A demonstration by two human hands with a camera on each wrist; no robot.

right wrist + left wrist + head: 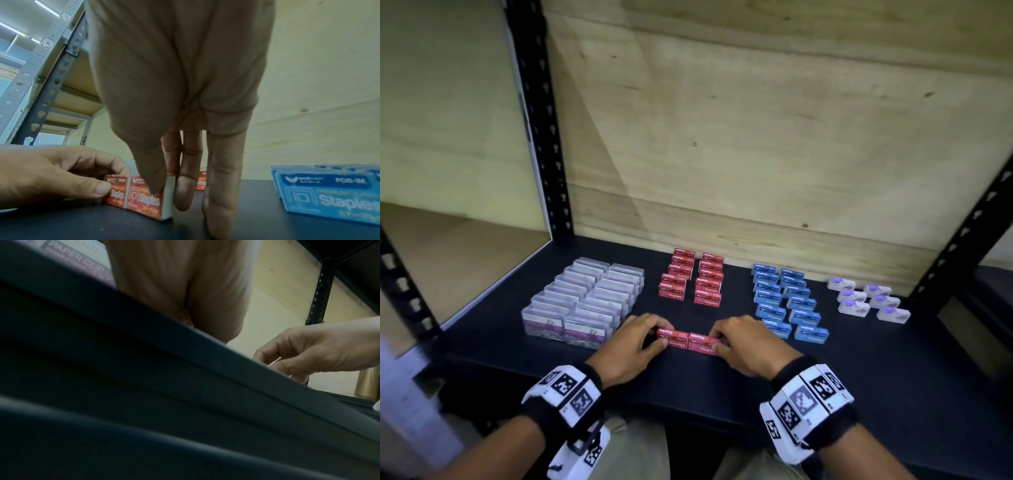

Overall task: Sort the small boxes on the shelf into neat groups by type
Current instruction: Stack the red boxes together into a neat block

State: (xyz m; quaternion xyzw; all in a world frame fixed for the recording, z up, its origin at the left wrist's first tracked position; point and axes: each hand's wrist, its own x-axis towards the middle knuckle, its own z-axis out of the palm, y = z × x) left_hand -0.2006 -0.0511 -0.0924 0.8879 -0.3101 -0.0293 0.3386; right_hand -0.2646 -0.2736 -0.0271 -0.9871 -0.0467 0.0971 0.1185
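Two red staples boxes stand end to end near the front of the black shelf (893,377). My left hand (659,337) pinches the left red box (674,337) between thumb and fingers. My right hand (717,341) pinches the right red box (700,342) the same way. In the right wrist view my right hand (167,193) has its thumb on the front of the right red box (144,201) and its fingers behind it. There my left hand (111,178) holds the left red box (116,194). The left wrist view shows mostly the dark shelf edge (185,394).
Behind the hands stand sorted groups: clear paper clip boxes (585,301) at the left, two columns of red staples boxes (690,277), two columns of blue staples boxes (787,301), and white-and-purple boxes (866,298) at the right. Black uprights (541,120) flank a plywood back wall.
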